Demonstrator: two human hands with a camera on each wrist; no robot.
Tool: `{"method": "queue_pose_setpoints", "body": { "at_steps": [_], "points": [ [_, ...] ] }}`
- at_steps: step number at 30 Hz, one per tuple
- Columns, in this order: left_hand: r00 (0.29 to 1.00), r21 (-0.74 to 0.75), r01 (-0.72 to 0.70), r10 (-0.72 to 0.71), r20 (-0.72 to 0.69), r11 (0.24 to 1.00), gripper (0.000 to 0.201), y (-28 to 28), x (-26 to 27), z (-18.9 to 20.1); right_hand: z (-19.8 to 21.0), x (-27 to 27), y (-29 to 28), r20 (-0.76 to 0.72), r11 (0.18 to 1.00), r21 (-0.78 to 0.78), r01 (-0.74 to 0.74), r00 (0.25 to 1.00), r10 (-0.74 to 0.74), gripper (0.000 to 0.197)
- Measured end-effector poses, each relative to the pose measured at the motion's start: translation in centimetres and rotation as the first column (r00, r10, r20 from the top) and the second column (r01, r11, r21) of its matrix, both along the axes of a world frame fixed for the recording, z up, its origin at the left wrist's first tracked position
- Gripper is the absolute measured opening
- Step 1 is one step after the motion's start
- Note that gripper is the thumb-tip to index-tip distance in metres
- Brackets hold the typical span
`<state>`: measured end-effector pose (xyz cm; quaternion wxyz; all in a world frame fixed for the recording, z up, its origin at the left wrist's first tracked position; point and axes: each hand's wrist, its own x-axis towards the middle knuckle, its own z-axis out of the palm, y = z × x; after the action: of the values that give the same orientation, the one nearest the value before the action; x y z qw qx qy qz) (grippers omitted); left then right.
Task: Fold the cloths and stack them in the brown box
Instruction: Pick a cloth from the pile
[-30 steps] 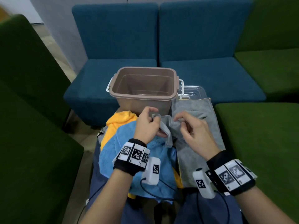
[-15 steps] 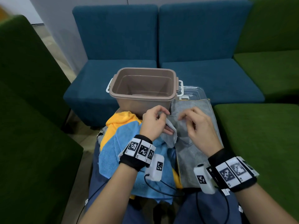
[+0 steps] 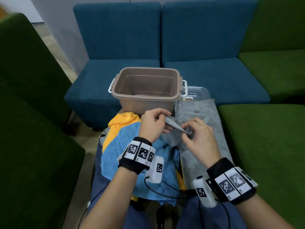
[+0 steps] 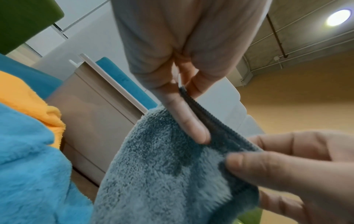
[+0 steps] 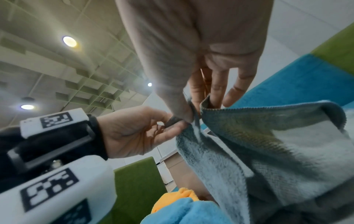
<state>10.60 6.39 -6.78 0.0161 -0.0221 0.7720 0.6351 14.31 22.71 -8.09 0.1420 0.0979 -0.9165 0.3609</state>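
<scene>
Yellow cloth (image 3: 123, 120) mostly hidden under blue cloth (image 3: 115, 156); box (image 3: 145, 95) base hidden by hands

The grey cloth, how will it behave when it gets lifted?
Probably floppy: the grey cloth sags in soft folds between the left hand and right hand pinching its edge. Its fluffy pile likely grips well, and it seems light.

Fluffy grey cloth (image 3: 204, 123) is lying beside the empty brown box (image 3: 145, 90) (one edge lifted), blue cloth (image 3: 125, 156) covering the orange cloth (image 3: 122, 121).
</scene>
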Motion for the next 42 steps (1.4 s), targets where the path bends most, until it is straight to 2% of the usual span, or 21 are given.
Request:
{"method": "queue_pose_setpoints", "body": {
  "at_steps": [2, 3, 4, 5, 6, 9, 12, 14, 16, 17, 19, 21, 23, 26, 28, 30, 32, 34, 36, 40, 42],
  "points": [
    [0.997, -0.216, -0.022, 0.006, -0.074, 0.976, 0.026, -0.4, 0.0, -0.4, -0.2, 0.0, 0.4, -0.018, 1.000, -0.005, 0.013, 1.000, -0.013, 0.011],
    [0.993, -0.396, -0.029, -0.018, -0.113, 0.918, 0.023, -0.7, 0.0, -0.6, -0.2, 0.1, 0.6, -0.027, 1.000, -0.010, 0.016, 0.999, -0.017, 0.010],
    [0.992, -0.565, -0.020, -0.054, -0.113, 0.825, 0.020, -0.9, 0.1, -0.8, -0.2, 0.1, 0.8, -0.035, 1.000, -0.017, 0.015, 0.999, -0.016, 0.010],
    [0.992, -0.684, 0.006, -0.093, -0.090, 0.730, 0.018, -1.1, 0.4, -1.0, -0.3, 0.1, 0.9, -0.044, 1.000, -0.027, 0.010, 0.999, -0.011, 0.011],
    [0.988, -0.740, 0.050, -0.143, -0.062, 0.670, 0.018, -1.2, 0.6, -1.3, -0.3, 0.2, 1.0, -0.053, 0.999, -0.036, 0.001, 0.999, -0.003, 0.011],
    [0.936, -0.769, 0.187, -0.348, -0.050, 0.611, 0.034, -1.4, 1.1, -2.2, -0.2, 0.3, 1.1, -0.075, 0.997, -0.051, -0.050, 0.996, 0.046, 0.014],
    [0.860, -0.842, 0.317, -0.506, 0.061, 0.437, 0.045, -1.0, 1.3, -2.3, 0.4, 0.2, 1.1, -0.096, 0.990, -0.063, -0.127, 0.988, 0.121, 0.017],
    [0.860, -0.874, 0.364, -0.476, 0.183, 0.323, 0.047, -1.1, 0.9, -1.9, 1.5, -0.1, 1.3, -0.122, 0.981, -0.061, -0.185, 0.977, 0.176, 0.021],
    [0.888, -0.878, 0.384, -0.375, 0.266, 0.287, 0.056, -1.7, 0.0, -1.1, 2.8, -0.9, 2.0, -0.181, 0.981, -0.056, -0.186, 0.968, 0.173, 0.022],
    [0.905, -0.872, 0.371, -0.336, 0.262, 0.319, 0.055, -2.1, -0.5, -0.6, 3.4, -1.4, 2.5, -0.215, 0.985, -0.060, -0.163, 0.965, 0.147, 0.022],
    [0.944, -0.867, 0.259, -0.303, 0.134, 0.425, 0.048, -2.9, -1.4, 0.5, 4.2, -3.0, 3.5, -0.269, 0.991, -0.074, -0.112, 0.959, 0.088, 0.022],
    [0.950, -0.876, 0.141, -0.312, -0.012, 0.462, 0.042, -3.3, -1.8, 1.4, 4.7, -4.5, 4.3, -0.286, 0.994, -0.075, -0.076, 0.957, 0.052, 0.021],
    [0.937, -0.863, 0.084, -0.335, -0.103, 0.499, 0.044, -3.4, -2.0, 1.7, 5.1, -5.5, 4.7, -0.297, 0.997, -0.061, -0.045, 0.955, 0.025, 0.019],
    [0.882, -0.791, 0.123, -0.431, -0.189, 0.599, 0.039, -3.7, -2.3, 1.8, 6.5, -6.2, 4.7, -0.353, 0.993, -0.119, 0.007, 0.934, -0.049, 0.014],
    [0.848, -0.725, 0.114, -0.446, -0.284, 0.679, 0.033, -3.8, -2.6, 2.4, 8.0, -6.4, 4.7, -0.414, 0.980, -0.194, 0.047, 0.901, -0.125, 0.009],
    [0.811, -0.630, 0.009, -0.374, -0.449, 0.776, 0.031, -3.6, -2.8, 4.1, 9.8, -6.7, 4.7, -0.489, 0.968, -0.239, 0.081, 0.851, -0.192, 0.006],
    [0.736, -0.529, -0.133, -0.275, -0.619, 0.838, 0.036, -3.5, -3.0, 6.7, 11.4, -7.0, 4.6, -0.534, 0.957, -0.265, 0.116, 0.809, -0.246, 0.001],
    [0.670, -0.418, -0.205, -0.184, -0.719, 0.885, 0.039, -3.4, -3.3, 9.1, 12.7, -7.5, 4.4, -0.522, 0.949, -0.280, 0.148, 0.806, -0.280, 0.004],
    [0.632, -0.335, -0.237, -0.117, -0.766, 0.912, 0.033, -3.3, -3.5, 11.0, 13.7, -7.7, 4.1, -0.507, 0.941, -0.301, 0.153, 0.811, -0.293, 0.006],
    [0.574, -0.241, -0.267, -0.047, -0.818, 0.933, 0.032, -3.3, -3.5, 13.4, 15.0, -7.3, 3.2, -0.592, 0.923, -0.386, -0.001, 0.768, -0.247, 0.006],
    [0.560, -0.251, -0.276, -0.058, -0.827, 0.928, 0.034, -3.6, -3.6, 14.1, 15.3, -7.2, 3.3, -0.583, 0.930, -0.367, 0.001, 0.779, -0.231, 0.007]
  ]
}}
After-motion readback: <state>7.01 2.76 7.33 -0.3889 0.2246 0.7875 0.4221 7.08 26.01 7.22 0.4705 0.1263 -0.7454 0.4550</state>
